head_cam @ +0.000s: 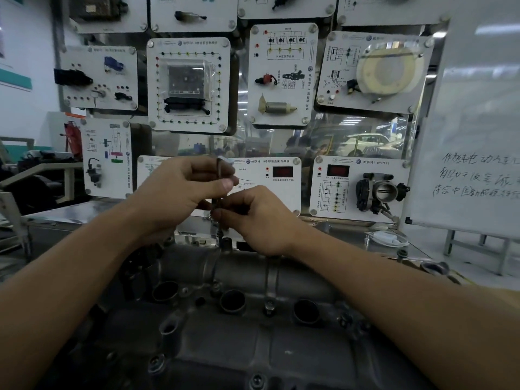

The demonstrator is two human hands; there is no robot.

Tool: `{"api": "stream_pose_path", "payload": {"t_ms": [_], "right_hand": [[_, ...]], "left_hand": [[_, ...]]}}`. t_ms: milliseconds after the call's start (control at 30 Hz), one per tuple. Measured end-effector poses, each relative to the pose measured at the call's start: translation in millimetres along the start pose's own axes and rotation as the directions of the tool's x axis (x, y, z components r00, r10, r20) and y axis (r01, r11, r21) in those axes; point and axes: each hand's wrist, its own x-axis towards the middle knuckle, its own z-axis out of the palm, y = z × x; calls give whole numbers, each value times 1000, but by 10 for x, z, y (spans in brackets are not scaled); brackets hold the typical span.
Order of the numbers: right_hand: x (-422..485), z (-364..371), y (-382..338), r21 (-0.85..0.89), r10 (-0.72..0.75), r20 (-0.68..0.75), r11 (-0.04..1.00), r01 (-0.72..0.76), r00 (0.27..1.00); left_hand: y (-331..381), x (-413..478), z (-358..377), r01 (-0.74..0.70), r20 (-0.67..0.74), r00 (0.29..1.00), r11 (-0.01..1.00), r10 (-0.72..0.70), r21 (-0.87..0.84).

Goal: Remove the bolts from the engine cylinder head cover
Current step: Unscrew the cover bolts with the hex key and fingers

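Head view: both forearms reach forward over the engine cover (pixel 225 342), and the two hands meet above its far edge, close together and almost touching. The left hand (pixel 185 187) is the higher one, its fingers curled and its thumb pressed against the upper part of a slim metal tool (pixel 219 168), whose pale top end sticks out just above the fingers. The right hand (pixel 259 218) sits lower, just beside and a little nearer the cover, with its fingertips pinching the tool's shaft. The tool stands nearly upright, and its lower end comes down to a bolt (pixel 225 243) on the far edge of the cover, directly below the hands; whether the tip is seated on the bolt cannot be told. More bolts (pixel 268 306) show in the cover on the near side of the hands, between three round open holes (pixel 232 301) that run across its middle, and others lie near its closest edge. The cover rests on a metal tabletop (pixel 351 235). Behind the cover stands a wall of white panels (pixel 188 85) with car parts and wiring diagrams mounted on them. Beyond the cover's right end a whiteboard (pixel 472 136) with handwriting leans on its stand.
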Motion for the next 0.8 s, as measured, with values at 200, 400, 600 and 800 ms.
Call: {"api": "stream_pose_path", "payload": {"t_ms": [200,400,600,800], "right_hand": [[6,-17,-15,-88,31,53,996,-26,998],[-27,9,-27,-36,20,-3,999,-20,1000],[-20,57,-41,-1,13,-157,1000,-13,988],[-19,-7,-96,-112,24,20,993,-22,1000]], "left_hand": [[-23,-24,-81,-58,-15,998,992,60,109],[-50,-26,-70,-56,-172,982,990,78,128],[-15,-49,6,-25,-136,990,995,38,100],[19,-61,-64,-26,57,998,996,21,88]]}}
